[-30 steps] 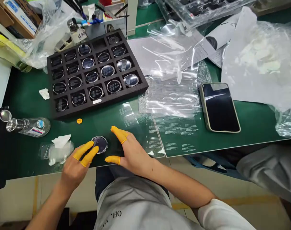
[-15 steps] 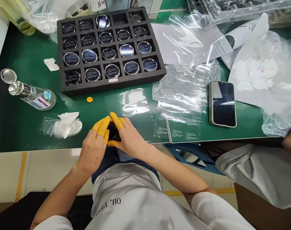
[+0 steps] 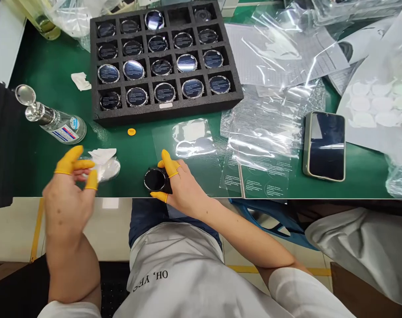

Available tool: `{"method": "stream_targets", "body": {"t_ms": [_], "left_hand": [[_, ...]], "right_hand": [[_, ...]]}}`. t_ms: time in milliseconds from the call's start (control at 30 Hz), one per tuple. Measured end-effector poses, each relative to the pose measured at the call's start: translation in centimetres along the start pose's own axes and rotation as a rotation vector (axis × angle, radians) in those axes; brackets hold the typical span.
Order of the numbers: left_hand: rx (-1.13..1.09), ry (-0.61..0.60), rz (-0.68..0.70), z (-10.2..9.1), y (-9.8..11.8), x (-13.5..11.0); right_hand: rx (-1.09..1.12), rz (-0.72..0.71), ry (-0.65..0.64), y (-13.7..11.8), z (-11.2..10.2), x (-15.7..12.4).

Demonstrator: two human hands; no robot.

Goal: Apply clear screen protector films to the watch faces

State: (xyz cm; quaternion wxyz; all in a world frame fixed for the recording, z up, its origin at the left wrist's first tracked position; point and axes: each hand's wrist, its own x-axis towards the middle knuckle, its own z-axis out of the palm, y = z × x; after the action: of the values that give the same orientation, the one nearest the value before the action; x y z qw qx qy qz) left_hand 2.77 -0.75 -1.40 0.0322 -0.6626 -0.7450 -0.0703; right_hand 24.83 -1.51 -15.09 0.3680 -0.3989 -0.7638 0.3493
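My right hand [image 3: 177, 185], with yellow finger cots, pinches a round black watch part [image 3: 155, 179] at the near edge of the green table [image 3: 38, 145]. My left hand [image 3: 68, 194], also in yellow cots, hovers to the left with fingers apart, just short of a clear bag of white wipes [image 3: 103, 165]. It holds nothing I can see. Behind them a black foam tray [image 3: 161, 57] holds several round watch faces in its cells.
A glass bottle [image 3: 53, 121] lies at the left. A small orange disc [image 3: 131, 131] sits before the tray. Clear plastic sheets [image 3: 267, 132] and a phone [image 3: 325, 145] lie to the right, white round pads in plastic [image 3: 376, 101] beyond. Another person's grey clothing [image 3: 363, 251] shows at lower right.
The round part went from lying on the table to being held by both hands. Now my left hand has let go and moved left toward the wipes; my right hand keeps the part.
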Motion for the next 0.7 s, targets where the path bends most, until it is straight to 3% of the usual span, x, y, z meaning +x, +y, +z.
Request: {"method": "stream_targets", "body": {"t_ms": [67,100,167,267,333,433,500,567,633,700], "left_hand": [[0.15,-0.047,-0.243,-0.7,-2.3,0.5],[0.206,-0.04,-0.29,-0.7,-3.0,0.7],[0.241,0.04,-0.178,-0.1,-3.2,1.2],[0.171,0.116,0.142,1.4,-2.2,3.0],[0.198,0.0,0.227,2.3,-1.6,4.8],[0.242,-0.143,0.225,2.8,-0.7,6.4],[0.178,-0.088,0.279,2.5,0.3,5.6],[0.047,-0.004,0.4,2.0,1.6,3.2],[-0.068,-0.03,0.55,1.9,2.8,0.1],[-0.064,-0.053,0.599,2.3,3.5,-2.5]], "right_hand": [[-0.003,-0.029,-0.03,-0.1,0.1,0.1],[-0.005,-0.043,-0.049,-0.1,0.2,0.2],[-0.017,-0.065,-0.078,-0.1,0.3,0.3],[-0.021,-0.063,-0.089,0.0,0.2,0.3],[-0.011,-0.044,-0.096,0.0,0.0,0.2],[0.013,-0.025,-0.116,0.0,-0.3,0.2],[0.03,-0.034,-0.112,0.1,-0.3,0.2],[0.041,-0.048,-0.098,0.2,-0.2,0.2],[0.042,-0.049,-0.087,0.2,-0.1,0.2],[0.034,-0.043,-0.091,0.3,0.0,0.1]]}}
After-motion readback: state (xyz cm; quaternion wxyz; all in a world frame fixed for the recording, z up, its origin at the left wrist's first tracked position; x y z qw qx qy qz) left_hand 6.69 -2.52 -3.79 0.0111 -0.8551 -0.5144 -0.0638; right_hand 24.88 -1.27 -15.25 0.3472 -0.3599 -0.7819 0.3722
